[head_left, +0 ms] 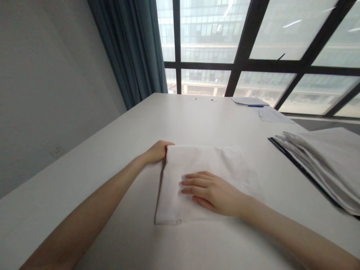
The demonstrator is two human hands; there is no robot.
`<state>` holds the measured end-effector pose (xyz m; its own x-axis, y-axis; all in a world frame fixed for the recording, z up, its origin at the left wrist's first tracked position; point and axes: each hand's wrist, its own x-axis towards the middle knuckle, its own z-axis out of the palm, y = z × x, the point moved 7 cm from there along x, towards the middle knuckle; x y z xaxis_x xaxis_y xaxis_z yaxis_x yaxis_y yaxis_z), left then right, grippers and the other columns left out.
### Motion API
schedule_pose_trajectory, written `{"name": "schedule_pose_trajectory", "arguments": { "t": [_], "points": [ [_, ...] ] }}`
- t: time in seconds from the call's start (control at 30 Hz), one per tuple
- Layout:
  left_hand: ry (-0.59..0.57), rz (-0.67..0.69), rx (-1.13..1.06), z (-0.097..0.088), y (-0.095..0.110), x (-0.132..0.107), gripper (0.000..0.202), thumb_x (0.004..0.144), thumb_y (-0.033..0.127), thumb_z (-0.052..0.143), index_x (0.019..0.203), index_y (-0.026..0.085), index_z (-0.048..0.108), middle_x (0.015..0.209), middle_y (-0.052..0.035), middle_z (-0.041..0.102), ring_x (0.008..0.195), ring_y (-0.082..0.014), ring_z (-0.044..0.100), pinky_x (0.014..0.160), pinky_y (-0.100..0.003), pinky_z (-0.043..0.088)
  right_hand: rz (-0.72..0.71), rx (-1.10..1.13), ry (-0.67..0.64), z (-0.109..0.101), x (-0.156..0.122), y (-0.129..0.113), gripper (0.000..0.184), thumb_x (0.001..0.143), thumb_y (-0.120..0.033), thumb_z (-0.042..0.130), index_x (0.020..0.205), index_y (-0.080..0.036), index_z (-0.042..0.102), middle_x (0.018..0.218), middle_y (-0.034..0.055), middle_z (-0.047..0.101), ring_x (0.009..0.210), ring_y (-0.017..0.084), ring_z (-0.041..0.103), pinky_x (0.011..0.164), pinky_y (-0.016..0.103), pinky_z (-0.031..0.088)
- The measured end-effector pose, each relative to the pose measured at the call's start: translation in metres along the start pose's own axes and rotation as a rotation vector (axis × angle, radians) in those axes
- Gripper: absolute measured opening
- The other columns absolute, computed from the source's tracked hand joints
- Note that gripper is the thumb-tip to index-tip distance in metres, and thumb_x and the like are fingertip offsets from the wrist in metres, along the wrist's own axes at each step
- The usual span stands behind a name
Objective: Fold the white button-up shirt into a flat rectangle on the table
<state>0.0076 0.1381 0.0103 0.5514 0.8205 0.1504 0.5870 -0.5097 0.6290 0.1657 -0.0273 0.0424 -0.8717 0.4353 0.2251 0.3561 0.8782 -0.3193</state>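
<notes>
A folded white cloth (202, 159), roughly rectangular, lies on the white table (112, 210) in front of me. Its left side shows a dark edge, and a few soft creases run across its far right part. My left hand (159, 151) grips the cloth at its far left corner, with the fingertips partly hidden behind the fold. Resting palm down on the middle of the cloth is my right hand (210, 191), its fingers stretched out flat and pointing left.
At the right lies a stack of white layered sheets or cloths (332, 161) with a black edge beneath. Papers (249, 101) and a blue pen (255, 106) lie at the far right. A blue curtain (135, 48) hangs beside the windows; a grey wall borders the left.
</notes>
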Motion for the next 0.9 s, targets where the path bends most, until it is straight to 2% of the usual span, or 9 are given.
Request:
{"name": "schedule_pose_trajectory", "arguments": {
  "t": [0.07, 0.13, 0.2, 0.3, 0.4, 0.57, 0.67, 0.77, 0.9],
  "points": [
    [0.026, 0.002, 0.018, 0.0, -0.005, -0.001, 0.018, 0.071, 0.015, 0.043, 0.062, 0.014, 0.059, 0.064, 0.0014, 0.062, 0.063, -0.0133, 0.054, 0.058, -0.022, 0.039, -0.059, 0.004, -0.032, 0.018, 0.01, -0.003, 0.037, 0.101, -0.028, 0.036, 0.132, -0.021, 0.054, 0.142, 0.0038, 0.052, 0.137, 0.017, 0.036, 0.114, 0.037, 0.026],
    [0.047, 0.042, 0.12, -0.002, -0.006, -0.003, 0.018, 0.072, 0.012, 0.045, 0.068, 0.016, 0.062, 0.074, -0.0011, 0.066, 0.072, -0.0159, 0.058, 0.065, -0.025, 0.042, -0.059, 0.008, -0.089, 0.032, 0.013, -0.003, 0.04, 0.102, -0.031, 0.032, 0.137, -0.024, 0.05, 0.148, 0.0013, 0.045, 0.14, 0.017, 0.031, 0.116, 0.038, 0.021],
    [0.057, 0.101, 0.306, -0.002, -0.004, -0.003, 0.018, 0.075, 0.011, 0.046, 0.075, 0.018, 0.063, 0.083, -0.0041, 0.068, 0.082, -0.0187, 0.059, 0.071, -0.027, 0.043, -0.039, 0.014, -0.139, 0.039, 0.012, -0.003, 0.042, 0.103, -0.033, 0.029, 0.14, -0.027, 0.046, 0.151, -0.0008, 0.039, 0.142, 0.017, 0.028, 0.117, 0.039, 0.018],
    [0.077, 0.121, 0.505, -0.001, -0.006, -0.001, 0.017, 0.079, 0.011, 0.047, 0.074, 0.02, 0.061, 0.084, -0.0059, 0.066, 0.086, -0.0208, 0.057, 0.074, -0.029, 0.043, -0.034, 0.022, -0.18, 0.04, 0.009, -0.005, 0.043, 0.103, -0.036, 0.027, 0.143, -0.03, 0.043, 0.154, -0.0029, 0.033, 0.143, 0.018, 0.024, 0.117, 0.04, 0.015],
    [0.16, 0.042, 0.5, -0.004, -0.014, 0.004, 0.017, 0.079, 0.012, 0.049, 0.072, 0.021, 0.061, 0.082, -0.0052, 0.065, 0.083, -0.0208, 0.056, 0.075, -0.03, 0.042, -0.052, 0.026, -0.194, 0.041, 0.01, -0.006, 0.044, 0.102, -0.041, 0.028, 0.144, -0.033, 0.04, 0.155, -0.0041, 0.03, 0.145, 0.021, 0.02, 0.118, 0.044, 0.011],
    [0.255, -0.065, 0.442, -0.011, -0.023, 0.007, 0.015, 0.075, 0.011, 0.048, 0.075, 0.019, 0.061, 0.073, -0.0033, 0.061, 0.069, -0.018, 0.053, 0.064, -0.028, 0.041, -0.06, 0.017, -0.182, 0.044, 0.011, -0.007, 0.045, 0.102, -0.043, 0.029, 0.145, -0.035, 0.039, 0.156, -0.0062, 0.029, 0.145, 0.022, 0.019, 0.118, 0.045, 0.008],
    [0.228, 0.015, 0.378, -0.018, -0.017, 0.004, 0.016, 0.074, 0.013, 0.051, 0.081, 0.019, 0.064, 0.077, -0.002, 0.062, 0.072, -0.0165, 0.055, 0.068, -0.027, 0.043, -0.057, 0.022, -0.149, 0.042, 0.009, -0.006, 0.044, 0.101, -0.043, 0.031, 0.143, -0.035, 0.041, 0.154, -0.0067, 0.032, 0.144, 0.021, 0.021, 0.118, 0.043, 0.01],
    [0.225, 0.109, 0.394, -0.027, -0.006, 0.001, 0.013, 0.076, 0.016, 0.053, 0.081, 0.019, 0.065, 0.075, -0.0021, 0.062, 0.072, -0.017, 0.055, 0.075, -0.03, 0.043, -0.056, 0.032, -0.131, 0.042, 0.008, -0.006, 0.043, 0.101, -0.043, 0.033, 0.142, -0.035, 0.042, 0.153, -0.0059, 0.035, 0.144, 0.02, 0.022, 0.118, 0.044, 0.012],
    [0.212, 0.031, 0.577, -0.026, -0.004, -0.001, 0.013, 0.079, 0.019, 0.054, 0.068, 0.019, 0.06, 0.07, -0.0042, 0.061, 0.074, -0.0205, 0.055, 0.081, -0.037, 0.041, -0.064, 0.037, -0.135, 0.044, 0.008, -0.005, 0.044, 0.1, -0.044, 0.034, 0.143, -0.035, 0.041, 0.153, -0.004, 0.035, 0.144, 0.022, 0.022, 0.117, 0.048, 0.014]
  ]
}}
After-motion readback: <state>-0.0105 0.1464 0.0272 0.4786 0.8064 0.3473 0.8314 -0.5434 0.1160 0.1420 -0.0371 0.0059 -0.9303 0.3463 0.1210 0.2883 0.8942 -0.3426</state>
